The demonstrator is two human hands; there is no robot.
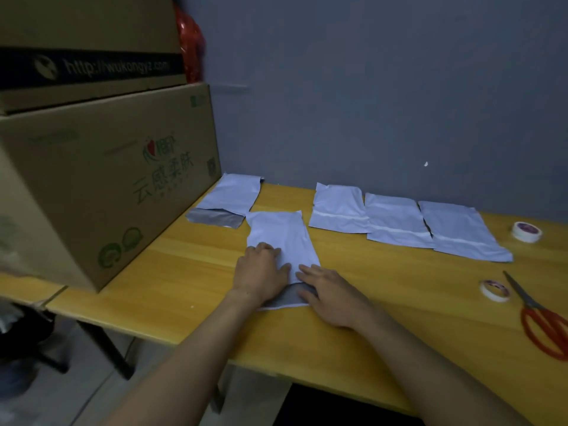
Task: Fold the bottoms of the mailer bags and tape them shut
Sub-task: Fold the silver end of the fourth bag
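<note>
We're pressing our 2 hands flat, fingers straight, on the mailer bag point(281, 235) lying dead ahead on the table point(184, 272), long axis running away from us: left hand point(261, 272) on its white body, right hand point(330, 295) nearer us, covering the grey end.

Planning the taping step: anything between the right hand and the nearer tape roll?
Nothing visible. Only bare yellow wooden table lies between the right hand, flat on the pale grey plastic mailer bag, and the nearer white tape roll. The red-handled scissors lie beyond that roll, to its right.
</note>
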